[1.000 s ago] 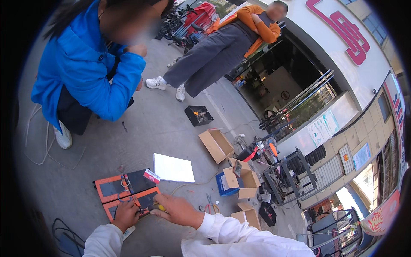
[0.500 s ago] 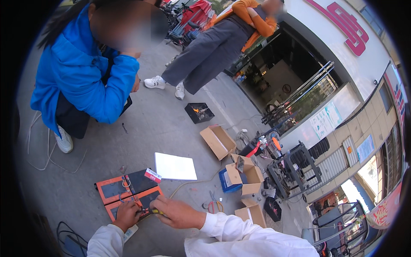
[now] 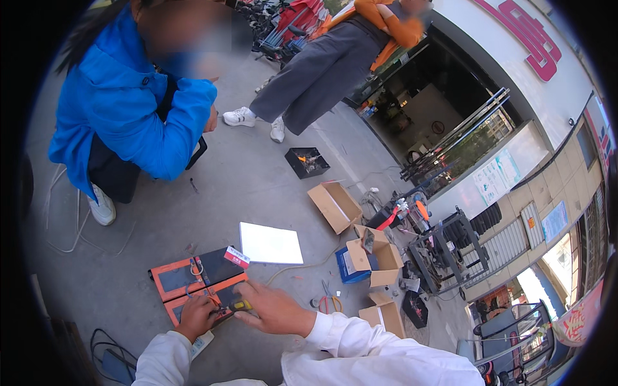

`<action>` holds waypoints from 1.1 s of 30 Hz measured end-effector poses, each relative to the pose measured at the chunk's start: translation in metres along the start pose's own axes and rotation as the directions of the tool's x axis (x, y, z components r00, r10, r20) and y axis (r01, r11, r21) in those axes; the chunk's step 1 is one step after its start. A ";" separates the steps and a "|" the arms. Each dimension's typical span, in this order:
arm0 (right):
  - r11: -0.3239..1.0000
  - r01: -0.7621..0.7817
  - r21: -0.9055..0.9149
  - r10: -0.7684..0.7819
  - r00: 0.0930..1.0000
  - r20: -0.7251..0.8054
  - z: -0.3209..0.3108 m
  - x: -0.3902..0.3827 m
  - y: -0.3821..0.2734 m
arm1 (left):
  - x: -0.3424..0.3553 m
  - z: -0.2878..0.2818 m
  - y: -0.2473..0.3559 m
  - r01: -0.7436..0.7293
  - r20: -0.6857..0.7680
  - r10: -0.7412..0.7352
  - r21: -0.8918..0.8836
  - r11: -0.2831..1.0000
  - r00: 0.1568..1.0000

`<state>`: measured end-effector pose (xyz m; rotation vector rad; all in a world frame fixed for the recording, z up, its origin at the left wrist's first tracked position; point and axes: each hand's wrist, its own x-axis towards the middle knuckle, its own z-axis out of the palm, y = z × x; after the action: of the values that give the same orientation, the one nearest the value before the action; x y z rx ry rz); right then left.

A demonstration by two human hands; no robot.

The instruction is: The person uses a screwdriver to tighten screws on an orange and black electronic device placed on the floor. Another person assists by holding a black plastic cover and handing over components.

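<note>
Right hand (image 3: 281,311), head view: closed round a yellow-handled tool (image 3: 241,305), over the near edge of the orange-and-black case (image 3: 168,296). Left hand (image 3: 196,317): at that edge, grip indiscernible. Step, judged: tool work there; next move seemingly calls for a steady tip.

Top (image 3: 297,368), white, long-sleeved, plain in its visible part, with loose folds toward the lower edge. Right sleeve (image 3: 386,352), white, full in cut, creased along its length, shaded grey in the folds, narrowing to a cuff (image 3: 320,327) at the wrist; left sleeve (image 3: 159,360), matching white, a shorter stretch in view, wrinkled, likewise reaching the wrist. Hands, one pair, ungloved: left hand (image 3: 195,318) and right hand (image 3: 280,310), both bare from the wrist on; stitching too small to tell
</note>
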<state>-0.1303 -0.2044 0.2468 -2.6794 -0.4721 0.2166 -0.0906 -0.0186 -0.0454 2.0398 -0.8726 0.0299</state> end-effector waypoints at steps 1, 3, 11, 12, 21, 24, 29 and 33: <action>0.994 0.078 0.070 -0.072 0.994 -0.086 0.000 -0.003 0.000 | 0.002 0.001 0.002 -0.009 0.008 0.009 0.000 1.000 1.000; 0.999 0.038 -0.014 -0.037 0.998 0.051 -0.004 -0.008 0.006 | 0.014 0.003 0.007 -0.014 0.028 0.014 -0.001 1.000 1.000; 0.999 0.050 0.002 -0.050 0.999 -0.021 -0.005 -0.001 0.003 | 0.010 0.002 0.001 0.065 0.093 -0.069 0.044 0.997 0.993; 0.998 0.060 0.002 -0.060 0.998 0.028 0.002 -0.004 0.011 | 0.011 0.003 0.002 0.077 0.120 -0.080 0.028 0.997 0.989; 0.993 0.058 -0.105 -0.066 0.995 -0.075 0.012 -0.002 0.006 | 0.006 -0.007 0.004 0.094 0.106 -0.096 0.028 0.995 0.990; 0.980 -0.115 -0.162 0.122 0.992 0.031 0.005 0.002 0.009 | 0.011 -0.003 0.005 0.083 0.109 -0.086 0.028 0.996 0.990; 0.996 0.061 -0.064 -0.069 0.990 -0.122 0.009 -0.002 0.016 | 0.014 -0.001 0.003 0.080 0.113 -0.080 0.002 0.997 0.990; 0.974 -0.164 -0.157 0.174 0.983 0.052 0.002 0.004 0.009 | 0.015 -0.006 0.007 0.072 0.123 -0.071 -0.009 0.997 0.990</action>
<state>-0.1244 -0.2099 0.2408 -2.8723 -0.2892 0.3309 -0.0815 -0.0251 -0.0315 2.0757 -0.8718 -0.1423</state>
